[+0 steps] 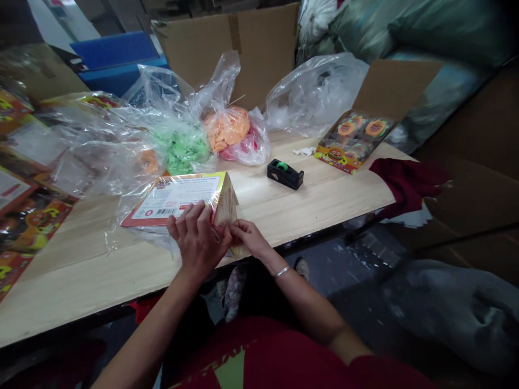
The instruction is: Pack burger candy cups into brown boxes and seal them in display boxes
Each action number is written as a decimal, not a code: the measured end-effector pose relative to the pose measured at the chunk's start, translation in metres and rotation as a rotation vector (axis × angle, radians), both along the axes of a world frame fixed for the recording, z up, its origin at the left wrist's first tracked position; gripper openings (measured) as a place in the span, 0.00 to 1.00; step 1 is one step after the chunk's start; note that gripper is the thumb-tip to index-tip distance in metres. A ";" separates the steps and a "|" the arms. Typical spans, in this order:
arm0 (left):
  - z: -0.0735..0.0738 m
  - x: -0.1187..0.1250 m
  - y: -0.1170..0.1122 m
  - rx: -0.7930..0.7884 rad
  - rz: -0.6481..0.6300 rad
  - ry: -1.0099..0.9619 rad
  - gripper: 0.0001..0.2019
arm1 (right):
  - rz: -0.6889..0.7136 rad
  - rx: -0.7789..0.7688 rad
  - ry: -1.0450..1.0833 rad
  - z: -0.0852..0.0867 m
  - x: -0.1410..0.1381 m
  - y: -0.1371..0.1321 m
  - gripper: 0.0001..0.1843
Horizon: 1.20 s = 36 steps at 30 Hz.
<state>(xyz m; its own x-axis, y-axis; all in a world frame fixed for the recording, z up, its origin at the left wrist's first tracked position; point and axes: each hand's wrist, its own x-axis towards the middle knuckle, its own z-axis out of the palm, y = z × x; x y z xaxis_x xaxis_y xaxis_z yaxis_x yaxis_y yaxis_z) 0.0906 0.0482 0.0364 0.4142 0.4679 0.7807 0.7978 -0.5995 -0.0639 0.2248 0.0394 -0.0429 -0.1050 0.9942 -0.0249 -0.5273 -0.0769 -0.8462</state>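
Note:
A cardboard box in clear plastic film lies on the table in front of me, its white printed label and barcode facing up. My left hand grips its near edge, fingers bent over the top and thumb at the right end. Pinched closed, my right hand holds the plastic film at that same end, close to my left thumb. The fingertips of both hands almost meet there, and partly hide the film between them. A black tape dispenser with a green roll core stands beyond my right hand.
Clear bags hold green pieces and orange pieces behind the box. At the right sits an open display box with burger-like items. Wrapped boxes are stacked left. A dark red cloth hangs over the table's right edge.

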 end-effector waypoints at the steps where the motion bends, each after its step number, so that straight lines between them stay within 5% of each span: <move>1: 0.000 0.000 0.000 0.000 0.001 -0.001 0.31 | 0.010 -0.013 -0.044 -0.003 -0.003 0.002 0.30; 8: -0.004 0.001 0.003 -0.017 -0.006 -0.006 0.33 | 0.158 -0.090 -0.360 -0.025 0.010 0.001 0.32; 11: -0.004 0.001 -0.001 -0.016 -0.018 -0.008 0.33 | -0.230 -0.025 -0.653 -0.016 0.016 -0.013 0.22; 14: 0.005 -0.010 -0.006 -0.076 -0.101 0.016 0.36 | -0.682 0.259 -0.819 0.008 0.009 -0.035 0.06; 17: 0.022 -0.043 0.001 -0.168 -0.147 -0.127 0.36 | -0.730 0.565 -0.920 0.021 -0.014 -0.054 0.13; 20: 0.035 -0.086 0.022 -0.243 0.096 -0.699 0.33 | -0.690 0.660 -1.031 0.009 -0.031 -0.055 0.27; 23: 0.031 -0.111 0.035 -0.557 0.154 -1.156 0.37 | -0.632 0.675 -0.997 -0.012 -0.020 -0.029 0.27; 26: 0.011 -0.099 0.019 -0.997 -0.062 -1.440 0.38 | -0.561 0.588 -0.868 -0.019 0.023 0.019 0.26; 30: -0.010 -0.063 -0.025 -1.448 -0.314 -1.338 0.39 | -0.445 0.468 -0.783 -0.009 0.086 0.075 0.29; 32: -0.009 -0.061 -0.031 -1.265 -0.241 -1.223 0.32 | -0.388 0.476 -0.773 -0.005 0.098 0.087 0.28; 36: 0.013 -0.086 0.011 -0.409 -0.003 -0.892 0.18 | -0.452 0.483 -0.752 -0.009 0.084 0.086 0.28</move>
